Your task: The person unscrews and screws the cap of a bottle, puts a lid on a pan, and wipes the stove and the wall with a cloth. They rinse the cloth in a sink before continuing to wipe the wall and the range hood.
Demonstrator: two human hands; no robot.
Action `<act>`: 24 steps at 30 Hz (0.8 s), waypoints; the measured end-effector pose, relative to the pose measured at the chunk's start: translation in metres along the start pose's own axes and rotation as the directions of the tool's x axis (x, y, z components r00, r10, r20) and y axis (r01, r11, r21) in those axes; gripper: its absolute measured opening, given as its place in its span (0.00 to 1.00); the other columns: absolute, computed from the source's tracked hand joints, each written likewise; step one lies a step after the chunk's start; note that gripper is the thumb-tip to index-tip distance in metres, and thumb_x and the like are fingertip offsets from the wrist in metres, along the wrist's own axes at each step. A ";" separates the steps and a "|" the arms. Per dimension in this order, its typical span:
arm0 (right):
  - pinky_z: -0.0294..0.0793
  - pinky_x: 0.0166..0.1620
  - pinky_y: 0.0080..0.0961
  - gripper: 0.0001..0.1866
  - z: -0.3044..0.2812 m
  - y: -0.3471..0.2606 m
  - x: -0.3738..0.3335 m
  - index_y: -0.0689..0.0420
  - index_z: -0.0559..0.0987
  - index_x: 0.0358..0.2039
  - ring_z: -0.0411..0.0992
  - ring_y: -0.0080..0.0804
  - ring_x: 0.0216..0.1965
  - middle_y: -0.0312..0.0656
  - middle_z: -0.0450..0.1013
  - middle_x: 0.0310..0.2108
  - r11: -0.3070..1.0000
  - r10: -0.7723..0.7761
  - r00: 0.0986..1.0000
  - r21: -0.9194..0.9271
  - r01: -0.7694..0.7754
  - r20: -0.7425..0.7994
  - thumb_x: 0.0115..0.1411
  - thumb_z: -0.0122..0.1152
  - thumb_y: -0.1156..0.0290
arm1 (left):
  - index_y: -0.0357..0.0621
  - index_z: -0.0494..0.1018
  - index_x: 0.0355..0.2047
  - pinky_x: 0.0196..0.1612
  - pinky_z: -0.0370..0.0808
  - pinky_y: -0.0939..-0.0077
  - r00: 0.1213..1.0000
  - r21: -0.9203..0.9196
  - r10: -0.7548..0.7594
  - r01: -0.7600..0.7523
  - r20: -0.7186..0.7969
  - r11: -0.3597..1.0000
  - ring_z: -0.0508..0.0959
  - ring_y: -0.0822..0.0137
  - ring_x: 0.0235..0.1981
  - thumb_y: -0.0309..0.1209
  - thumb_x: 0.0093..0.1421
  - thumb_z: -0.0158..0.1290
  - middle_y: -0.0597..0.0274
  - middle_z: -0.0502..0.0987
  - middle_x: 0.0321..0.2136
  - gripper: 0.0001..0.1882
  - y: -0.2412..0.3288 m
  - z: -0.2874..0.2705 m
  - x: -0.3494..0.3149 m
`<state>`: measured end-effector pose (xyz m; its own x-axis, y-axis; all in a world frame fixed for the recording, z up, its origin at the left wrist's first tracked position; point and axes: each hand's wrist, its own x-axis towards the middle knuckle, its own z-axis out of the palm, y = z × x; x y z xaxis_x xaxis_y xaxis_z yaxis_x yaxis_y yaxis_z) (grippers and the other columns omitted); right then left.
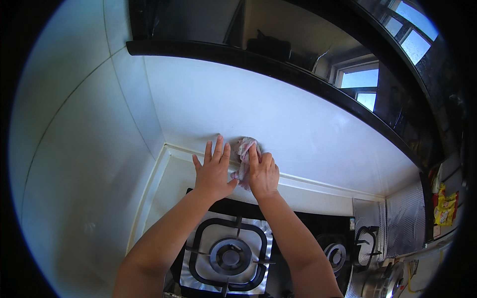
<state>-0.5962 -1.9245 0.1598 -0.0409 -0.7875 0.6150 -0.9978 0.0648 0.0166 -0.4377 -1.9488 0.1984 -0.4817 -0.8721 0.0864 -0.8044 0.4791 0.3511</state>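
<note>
My right hand (264, 175) presses a crumpled, pinkish-white cloth (244, 148) against the white wall panel (208, 99), low down near the counter's back edge. The cloth hangs from under the fingers toward the ledge. Just left of it, my left hand (213, 171) has its fingers spread and holds nothing. Its fingertips are at the wall, though contact cannot be made out for certain. Both forearms reach over the gas stove (230, 256).
Black glossy cabinets (198, 22) hang above the panel. At left stands a tiled wall (79, 164). Crinkled foil sheeting (405, 218) borders the stove at right, near a metal pot (392, 278) and a yellow packet (445, 206). A pale ledge (171, 184) runs behind the stove.
</note>
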 end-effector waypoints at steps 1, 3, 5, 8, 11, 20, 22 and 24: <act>0.71 0.26 0.32 0.27 -0.003 -0.002 0.006 0.49 0.67 0.57 0.69 0.39 0.26 0.43 0.63 0.27 1.000 -0.019 0.999 0.012 0.020 -0.043 0.54 0.52 0.73 | 0.42 0.47 0.65 0.58 0.45 0.28 1.000 0.007 0.006 -0.006 -0.007 1.000 0.40 0.46 0.67 0.43 0.45 0.62 0.53 0.36 0.68 0.52 -0.001 0.000 0.000; 0.71 0.26 0.32 0.27 -0.013 -0.010 0.028 0.49 0.67 0.57 0.69 0.39 0.27 0.43 0.63 0.27 0.998 -0.055 0.990 0.034 0.060 -0.126 0.54 0.52 0.73 | 0.42 0.48 0.65 0.58 0.46 0.29 1.000 0.011 -0.003 0.003 -0.022 1.000 0.41 0.47 0.67 0.43 0.46 0.62 0.54 0.36 0.68 0.50 -0.003 -0.003 -0.001; 0.71 0.26 0.32 0.28 -0.020 -0.024 0.038 0.49 0.67 0.57 0.69 0.40 0.27 0.44 0.63 0.28 0.997 -0.022 0.992 0.072 0.031 -0.128 0.54 0.52 0.73 | 0.42 0.48 0.65 0.58 0.46 0.29 1.000 0.008 -0.025 0.025 -0.016 1.000 0.41 0.47 0.67 0.43 0.46 0.62 0.54 0.37 0.68 0.50 -0.005 0.000 -0.004; 0.72 0.27 0.33 0.29 -0.010 -0.022 0.028 0.51 0.66 0.58 0.69 0.41 0.28 0.45 0.63 0.29 0.998 0.003 0.996 0.065 0.003 -0.089 0.53 0.53 0.74 | 0.42 0.47 0.65 0.58 0.45 0.28 1.000 -0.020 -0.024 0.024 -0.005 1.000 0.41 0.46 0.67 0.43 0.45 0.63 0.53 0.37 0.68 0.51 -0.004 0.001 -0.002; 0.72 0.27 0.34 0.29 0.006 -0.013 0.003 0.50 0.66 0.57 0.69 0.41 0.28 0.44 0.63 0.29 0.999 0.028 0.999 0.025 -0.029 0.039 0.53 0.53 0.75 | 0.42 0.47 0.65 0.58 0.45 0.28 1.000 -0.021 -0.006 0.006 -0.012 1.000 0.41 0.46 0.67 0.43 0.46 0.62 0.53 0.37 0.68 0.51 -0.003 0.002 -0.007; 0.72 0.26 0.33 0.27 0.008 -0.028 0.016 0.44 0.67 0.57 0.70 0.39 0.28 0.43 0.64 0.29 0.998 -0.061 0.998 0.021 0.062 -0.032 0.54 0.54 0.71 | 0.41 0.50 0.63 0.58 0.46 0.27 0.998 -0.039 -0.057 0.058 0.021 0.998 0.41 0.46 0.67 0.43 0.46 0.62 0.52 0.38 0.67 0.49 -0.005 0.005 -0.006; 0.72 0.28 0.35 0.28 0.009 -0.028 0.009 0.44 0.66 0.57 0.70 0.40 0.29 0.44 0.63 0.30 0.999 -0.026 0.998 0.032 0.024 0.065 0.53 0.53 0.73 | 0.40 0.49 0.64 0.57 0.45 0.27 0.997 -0.028 -0.066 0.068 0.044 0.997 0.41 0.45 0.67 0.44 0.46 0.62 0.51 0.38 0.67 0.50 -0.007 0.006 -0.009; 0.72 0.26 0.33 0.28 0.006 -0.028 0.018 0.44 0.66 0.57 0.70 0.39 0.27 0.43 0.64 0.30 0.998 -0.047 0.999 0.034 0.047 0.019 0.54 0.53 0.71 | 0.39 0.49 0.64 0.57 0.45 0.27 0.999 -0.032 -0.046 0.046 0.001 0.998 0.41 0.45 0.67 0.44 0.46 0.62 0.51 0.38 0.67 0.50 -0.010 0.004 -0.010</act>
<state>-0.5692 -1.9438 0.1655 0.0054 -0.8013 0.5983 -0.9998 0.0069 0.0182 -0.4263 -1.9449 0.1902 -0.4449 -0.8929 0.0692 -0.8140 0.4354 0.3844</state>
